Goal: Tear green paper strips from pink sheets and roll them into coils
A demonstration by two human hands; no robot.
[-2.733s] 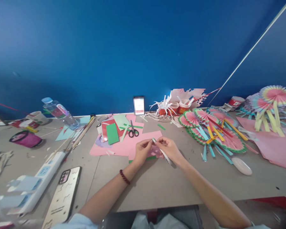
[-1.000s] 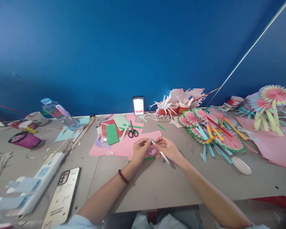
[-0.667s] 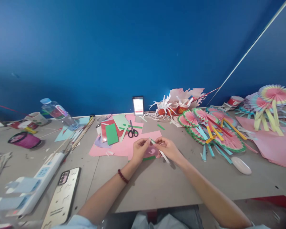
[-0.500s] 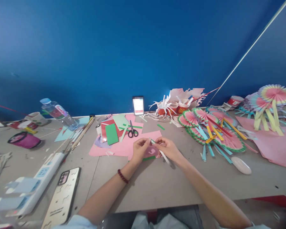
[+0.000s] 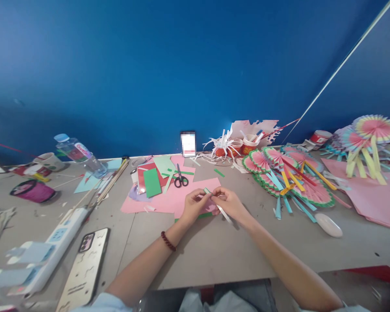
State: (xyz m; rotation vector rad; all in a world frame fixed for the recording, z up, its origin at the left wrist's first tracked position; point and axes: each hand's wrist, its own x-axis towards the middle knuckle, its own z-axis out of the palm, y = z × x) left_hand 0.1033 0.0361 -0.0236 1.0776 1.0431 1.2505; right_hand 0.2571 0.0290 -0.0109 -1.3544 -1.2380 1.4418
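My left hand and my right hand meet above the pink paper, fingertips pinched together. Between them is a narrow green-and-white paper strip, its short end poking out above the fingers. A white tail hangs below my right hand; whether it is the same strip or a peeled backing I cannot tell. Under the hands lies a pink sheet with a green strip along its near edge. Black scissors lie just beyond, near a green paper rectangle.
Pleated paper fans are heaped at the right, near a white oval object. A phone leans on the blue wall. At the left are a tilted water bottle, a power strip and another phone.
My left fingertips have shifted slightly right, closer to my right fingertips on the strip. Everything else on the table looks the same.
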